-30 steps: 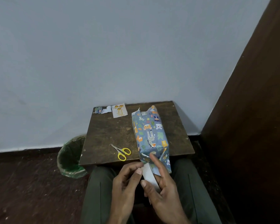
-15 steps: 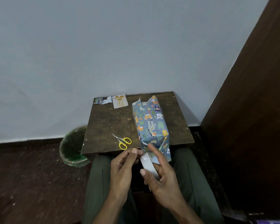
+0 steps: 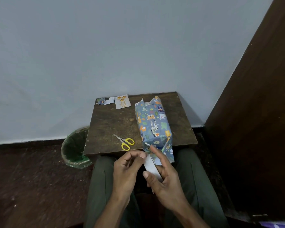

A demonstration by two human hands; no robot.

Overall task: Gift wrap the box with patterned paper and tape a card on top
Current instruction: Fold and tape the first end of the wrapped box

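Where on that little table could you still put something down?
The bare middle of the dark wooden table, bordered by the white card behind, the yellow-handled scissors in front and the blue animal-print wrapped box on the right. A narrow strip lies right of the box. The near edge is crowded.

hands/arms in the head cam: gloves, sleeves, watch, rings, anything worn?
Nothing worn that shows. Both the left hand and the right hand are bare: no gloves, no rings visible on the fingers in view. Both forearms are bare to the bottom edge of the frame, with no sleeve cuff, watch or band. The only clothing in view is the dark olive-green trousers beneath the hands.
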